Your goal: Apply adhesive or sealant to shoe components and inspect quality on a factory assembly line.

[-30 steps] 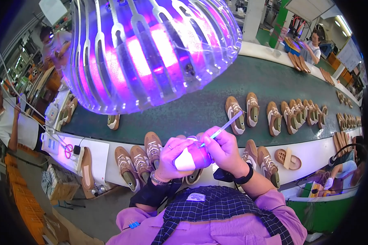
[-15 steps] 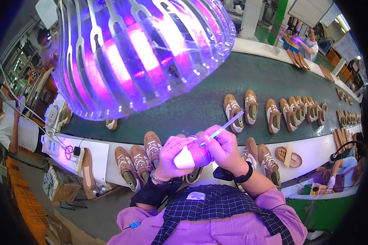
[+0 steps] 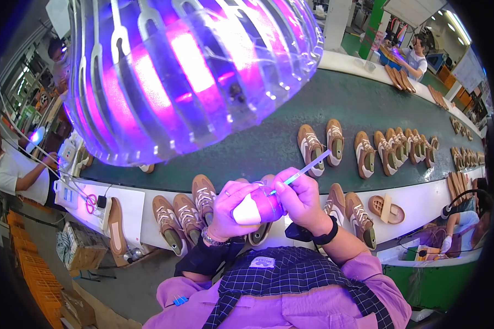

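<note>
Head view, looking down past my checked apron (image 3: pixel 291 268) at my two bare hands, raised close together in front of me. My left hand (image 3: pixel 228 205) is wrapped around what looks like a shoe (image 3: pixel 247 213), its near end bright white and the rest tinted purple. My right hand (image 3: pixel 303 202) pinches a slim, pale pen-like stick (image 3: pixel 307 169) between thumb and fingers; its lower tip meets or nearly meets the shoe, but I cannot tell for certain, and its far end slants up to the right. Above hangs a large slatted lamp (image 3: pixel 197 88), glowing violet. Beyond my hands, a green conveyor belt (image 3: pixel 241 156) carries brown lace-up sneakers (image 3: pixel 311 148) with white stripes. More tan sneakers (image 3: pixel 187 216) stand to the left on the white ledge (image 3: pixel 433 197) along the belt, and a loose brown sole (image 3: pixel 395 216) lies to the right.

I judge the step in hand to be fine detail work with the stick's tip on the shoe's surface. The next move seems to call for a steady left grip and a light, precise right-hand touch.
</note>
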The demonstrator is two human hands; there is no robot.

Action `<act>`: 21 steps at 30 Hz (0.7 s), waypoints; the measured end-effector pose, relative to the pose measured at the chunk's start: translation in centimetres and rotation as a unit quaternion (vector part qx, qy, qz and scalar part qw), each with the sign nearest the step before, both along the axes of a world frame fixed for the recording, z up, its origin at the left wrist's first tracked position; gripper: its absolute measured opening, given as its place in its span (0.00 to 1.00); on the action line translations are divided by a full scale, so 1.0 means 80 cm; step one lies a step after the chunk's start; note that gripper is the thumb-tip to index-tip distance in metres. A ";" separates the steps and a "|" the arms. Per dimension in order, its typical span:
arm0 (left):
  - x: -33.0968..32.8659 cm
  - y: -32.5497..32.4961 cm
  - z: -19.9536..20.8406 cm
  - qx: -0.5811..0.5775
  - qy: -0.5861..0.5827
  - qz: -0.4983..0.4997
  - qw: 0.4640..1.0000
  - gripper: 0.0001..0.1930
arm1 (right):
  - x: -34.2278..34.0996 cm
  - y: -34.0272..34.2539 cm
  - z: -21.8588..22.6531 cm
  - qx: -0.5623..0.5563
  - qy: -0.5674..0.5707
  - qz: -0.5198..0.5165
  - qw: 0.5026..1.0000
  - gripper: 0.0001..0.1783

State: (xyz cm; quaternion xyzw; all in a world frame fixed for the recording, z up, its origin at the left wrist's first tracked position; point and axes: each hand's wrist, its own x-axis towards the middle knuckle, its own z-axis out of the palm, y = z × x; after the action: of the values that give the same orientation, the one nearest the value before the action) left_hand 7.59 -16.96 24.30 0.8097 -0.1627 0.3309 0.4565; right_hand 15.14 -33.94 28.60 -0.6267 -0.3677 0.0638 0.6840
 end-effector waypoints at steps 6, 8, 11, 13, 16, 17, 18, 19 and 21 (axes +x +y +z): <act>0.001 -0.002 -0.001 -0.005 0.001 -0.005 1.000 0.37 | -0.002 -0.008 0.003 0.018 -0.005 0.007 1.000 0.05; 0.002 -0.002 0.000 -0.005 0.004 -0.006 1.000 0.37 | -0.002 -0.009 0.003 0.006 -0.005 0.006 1.000 0.05; 0.002 -0.005 0.001 -0.001 0.005 -0.006 1.000 0.37 | -0.003 -0.007 0.002 0.018 -0.010 -0.007 1.000 0.05; 0.002 -0.006 0.002 0.003 0.006 -0.007 1.000 0.37 | -0.003 -0.002 0.001 0.038 -0.001 -0.011 0.999 0.05; 0.001 -0.007 0.004 0.000 0.003 -0.008 1.000 0.37 | -0.002 -0.006 0.002 0.020 0.006 -0.003 1.000 0.05; 0.000 -0.008 0.005 0.002 0.001 -0.006 1.000 0.36 | -0.001 -0.009 0.002 -0.017 0.003 0.008 1.000 0.06; 0.000 -0.009 0.005 0.003 -0.001 -0.003 1.000 0.36 | 0.000 -0.009 0.002 -0.017 0.003 0.008 1.000 0.06; 0.000 -0.009 0.006 0.003 0.000 -0.004 1.000 0.36 | 0.000 -0.010 0.002 -0.018 -0.001 0.006 1.000 0.06; 0.000 -0.009 0.006 -0.003 0.008 0.000 1.000 0.36 | 0.001 -0.007 0.000 -0.020 -0.005 0.004 1.000 0.06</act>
State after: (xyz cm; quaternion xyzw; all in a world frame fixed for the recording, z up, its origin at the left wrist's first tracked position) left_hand 7.58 -17.68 24.81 0.8109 -0.1581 0.3252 0.4601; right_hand 15.20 -34.47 28.60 -0.6392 -0.3725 0.0703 0.6691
